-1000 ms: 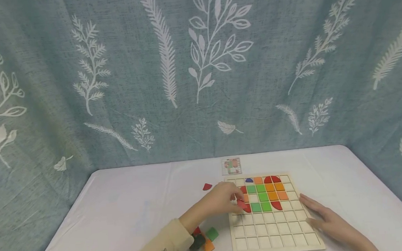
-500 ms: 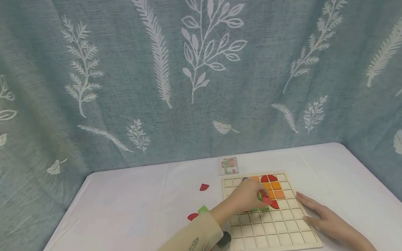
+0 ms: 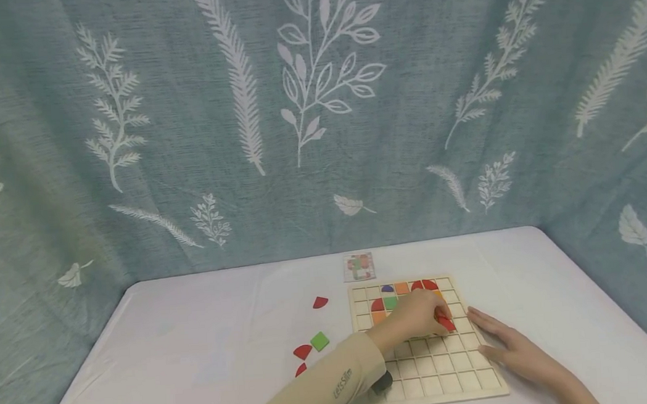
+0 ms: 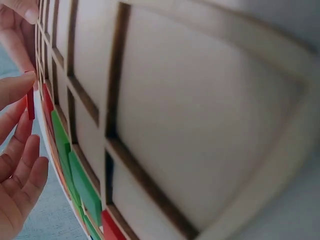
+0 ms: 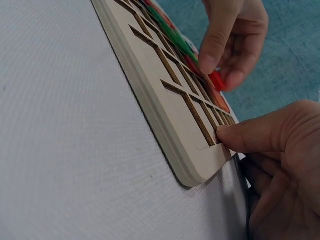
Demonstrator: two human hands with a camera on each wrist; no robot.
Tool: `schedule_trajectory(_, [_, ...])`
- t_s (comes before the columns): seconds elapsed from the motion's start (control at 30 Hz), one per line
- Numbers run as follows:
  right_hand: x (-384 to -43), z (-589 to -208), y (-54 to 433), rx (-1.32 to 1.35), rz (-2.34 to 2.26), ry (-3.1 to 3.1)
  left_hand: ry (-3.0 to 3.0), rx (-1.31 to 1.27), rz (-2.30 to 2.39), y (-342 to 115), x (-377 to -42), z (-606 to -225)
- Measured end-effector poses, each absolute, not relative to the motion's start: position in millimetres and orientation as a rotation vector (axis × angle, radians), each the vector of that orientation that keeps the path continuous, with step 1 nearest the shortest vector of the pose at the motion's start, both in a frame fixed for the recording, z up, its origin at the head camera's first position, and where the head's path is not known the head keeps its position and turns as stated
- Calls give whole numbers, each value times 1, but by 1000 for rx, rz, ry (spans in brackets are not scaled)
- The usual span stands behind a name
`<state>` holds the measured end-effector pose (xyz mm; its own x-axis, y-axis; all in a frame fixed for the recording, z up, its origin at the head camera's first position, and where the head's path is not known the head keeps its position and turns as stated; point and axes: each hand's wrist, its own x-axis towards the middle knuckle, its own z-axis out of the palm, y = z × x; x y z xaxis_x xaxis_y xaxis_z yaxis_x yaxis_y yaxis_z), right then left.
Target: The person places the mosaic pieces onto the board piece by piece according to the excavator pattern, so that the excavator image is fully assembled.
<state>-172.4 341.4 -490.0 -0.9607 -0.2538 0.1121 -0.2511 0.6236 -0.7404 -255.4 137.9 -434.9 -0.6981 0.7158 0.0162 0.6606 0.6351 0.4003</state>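
Observation:
My left hand (image 3: pixel 414 315), in a beige sleeve, is over the pale wooden grid board (image 3: pixel 446 385) and pinches a red quarter-circle tile (image 3: pixel 446 323) between thumb and fingers. The left wrist view shows this red tile (image 4: pixel 30 102) edge-on, just above the board. Several red, orange and green tiles fill cells in the board's far half; the hand covers some of them. At the board's right edge lies my right hand (image 3: pixel 513 348), its index finger extended along the side. The right wrist view has its thumb (image 5: pixel 245 137) touching the rim.
Left of the board lie a green square tile (image 3: pixel 319 341) and loose red tiles, one of them a quarter circle (image 3: pixel 320 302). A small pattern card (image 3: pixel 359 267) is behind the board. A patterned curtain (image 3: pixel 275 137) hangs past the table's far edge.
My left hand has carried the red tile rightward across the board to the right side of the coloured tiles. Loose tiles behind its sleeve have come into view. The right hand keeps its place.

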Motion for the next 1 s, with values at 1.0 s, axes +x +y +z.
schedule_trajectory(1.0, [-173,-487,339,-385,-1327,2763,2752,1151,477,145,-258,-441])
